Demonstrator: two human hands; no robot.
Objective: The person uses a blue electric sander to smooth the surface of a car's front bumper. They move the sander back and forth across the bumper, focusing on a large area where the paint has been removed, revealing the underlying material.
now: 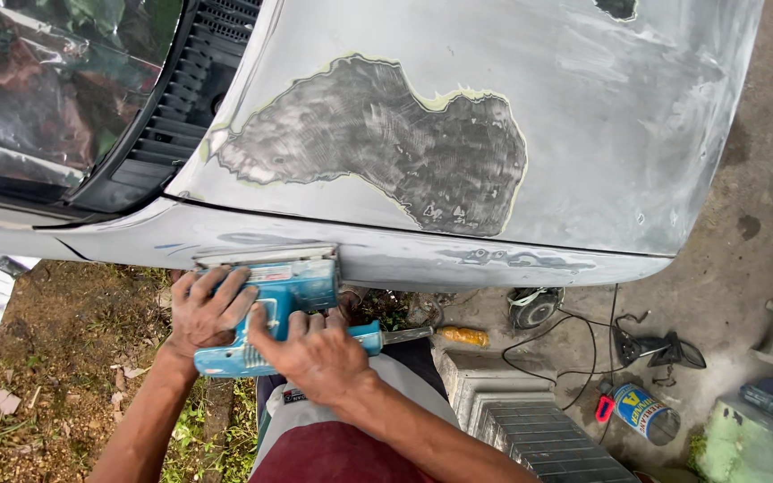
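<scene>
From the head view I see my left hand (pixel 208 313) wrapped over the front of a blue electric sander (pixel 275 309), my right hand (pixel 315 351) closed around its rear handle. Its pad presses against the grey car fender (pixel 225 237), just below the sanded hood (pixel 494 107). Dirt lies left; a tin can (pixel 641 413) stands on the concrete (pixel 726 295) at right.

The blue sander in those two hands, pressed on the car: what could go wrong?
The blue sander sits on the narrow fender edge, so it might slip off. The left hand lies close to its pad, and fingers could get scraped. The black cord loops on the ground by the can; a foot could catch it.
</scene>
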